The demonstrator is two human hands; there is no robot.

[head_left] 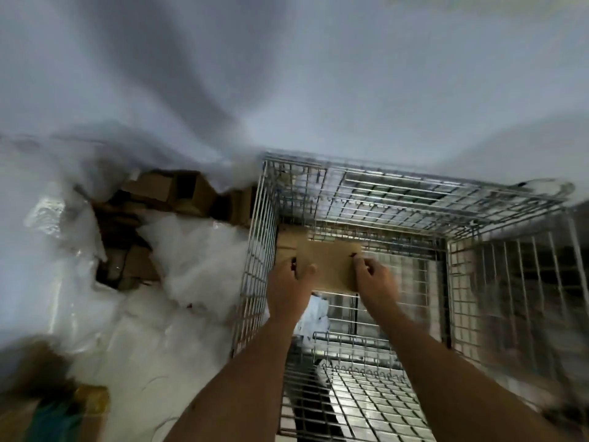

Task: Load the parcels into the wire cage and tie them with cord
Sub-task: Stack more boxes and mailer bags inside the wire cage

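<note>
Now both your forearms reach forward from 6 o'clock, down into the wire cage (350,199). Your left hand (288,283) grips the left edge of a brown cardboard parcel (328,266), thumb on top, fingers curled under. Your right hand (376,282) pinches the parcel's right edge, knuckles up, fingers bent. Parcel held roughly level inside the cage, toward its far-left corner at 11 o'clock, above another brown parcel (287,240) lying there. Outside the cage at 9 o'clock: white plastic sheeting (191,263) over more cardboard boxes (165,189). Frame blurred; finer finger detail cannot be told.
</note>
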